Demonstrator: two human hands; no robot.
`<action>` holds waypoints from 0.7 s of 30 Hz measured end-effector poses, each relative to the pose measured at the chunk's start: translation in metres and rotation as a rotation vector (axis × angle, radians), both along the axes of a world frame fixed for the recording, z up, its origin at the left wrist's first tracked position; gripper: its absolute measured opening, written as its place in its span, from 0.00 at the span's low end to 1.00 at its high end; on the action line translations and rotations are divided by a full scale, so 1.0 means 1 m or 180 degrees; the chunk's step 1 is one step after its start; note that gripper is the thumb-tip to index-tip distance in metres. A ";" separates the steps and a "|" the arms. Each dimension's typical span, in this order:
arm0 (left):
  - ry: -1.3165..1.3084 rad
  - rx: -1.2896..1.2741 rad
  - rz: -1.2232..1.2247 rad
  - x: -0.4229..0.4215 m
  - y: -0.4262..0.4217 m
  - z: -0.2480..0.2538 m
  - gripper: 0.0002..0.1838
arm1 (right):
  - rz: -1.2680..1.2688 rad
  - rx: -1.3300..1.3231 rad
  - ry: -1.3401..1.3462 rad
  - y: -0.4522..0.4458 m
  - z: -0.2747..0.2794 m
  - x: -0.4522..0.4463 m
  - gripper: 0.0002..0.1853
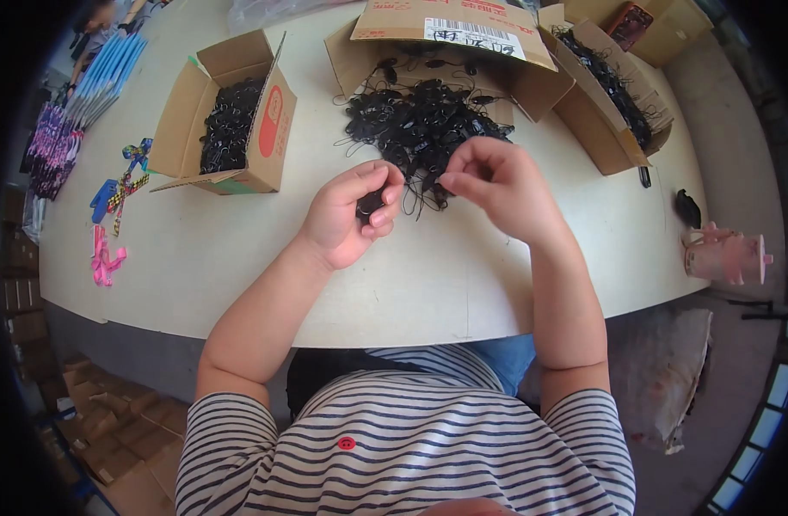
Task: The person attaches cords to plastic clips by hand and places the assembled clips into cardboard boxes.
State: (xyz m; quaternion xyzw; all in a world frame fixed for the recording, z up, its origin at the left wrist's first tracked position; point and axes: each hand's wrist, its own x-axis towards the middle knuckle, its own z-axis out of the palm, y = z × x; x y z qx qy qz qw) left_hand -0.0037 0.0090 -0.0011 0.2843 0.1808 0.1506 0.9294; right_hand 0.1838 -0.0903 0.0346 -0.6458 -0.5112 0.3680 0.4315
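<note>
My left hand [353, 213] is curled closed around a small black plastic piece [370, 205], part of which shows between the thumb and fingers. My right hand [501, 185] is in a pinch at the near right edge of a pile of small black pieces with thin cord loops [428, 120]. What the right fingertips hold, if anything, is too small to make out. The pile spills from the mouth of a tipped cardboard box [454, 30] onto the table, just beyond both hands.
An open cardboard box [273, 142] of black pieces stands left, another [596, 129] right. Colourful lanyards [110, 202] and a pink strap [106, 258] lie at far left. A pink cup [725, 256] stands at the right edge. The pale table [394, 301] ends before my body.
</note>
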 end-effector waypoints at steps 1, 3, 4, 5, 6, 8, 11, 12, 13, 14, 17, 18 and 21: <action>0.0115 0.0090 0.0011 0.001 -0.001 0.001 0.09 | 0.0030 0.0212 0.0527 0.000 -0.001 0.002 0.07; 0.0348 0.0307 0.0022 0.002 -0.004 0.005 0.10 | 0.0241 0.0029 0.1547 -0.002 0.007 0.002 0.07; 0.0467 0.0435 0.0022 0.003 -0.006 0.007 0.11 | 0.0345 -0.0065 0.2056 -0.002 0.010 0.001 0.07; 0.0586 0.0563 0.0020 0.004 -0.008 0.009 0.11 | 0.0417 -0.0101 0.2281 -0.002 0.010 0.000 0.06; 0.0620 0.0598 -0.0014 0.005 -0.009 0.009 0.13 | 0.0488 -0.0138 0.2506 -0.002 0.008 -0.003 0.06; 0.0691 0.0664 -0.0080 0.006 -0.011 0.007 0.15 | 0.0634 -0.0193 0.2755 -0.001 0.004 -0.005 0.05; 0.0620 0.0682 -0.0268 0.007 -0.014 0.007 0.17 | 0.0754 -0.0232 0.2785 -0.001 0.001 -0.007 0.04; 0.0520 0.0653 -0.0349 0.006 -0.014 0.007 0.17 | 0.0724 -0.0244 0.2764 0.000 0.001 -0.007 0.04; 0.0421 0.0625 -0.0432 0.005 -0.014 0.007 0.18 | 0.0692 -0.0254 0.2743 0.000 0.001 -0.007 0.04; 0.0321 0.0598 -0.0515 0.005 -0.013 0.007 0.18 | 0.0637 -0.0228 0.2704 0.000 0.001 -0.007 0.04; 0.0196 0.0520 -0.0427 0.002 -0.012 0.004 0.12 | 0.0432 -0.0196 0.2596 0.001 0.002 -0.006 0.04; 0.0250 0.0577 -0.0420 0.002 -0.012 0.003 0.10 | 0.0336 -0.0213 0.2564 0.002 0.003 -0.006 0.04; 0.0362 0.0659 -0.0397 0.003 -0.011 0.002 0.07 | 0.0172 -0.0181 0.2409 0.003 0.003 -0.007 0.05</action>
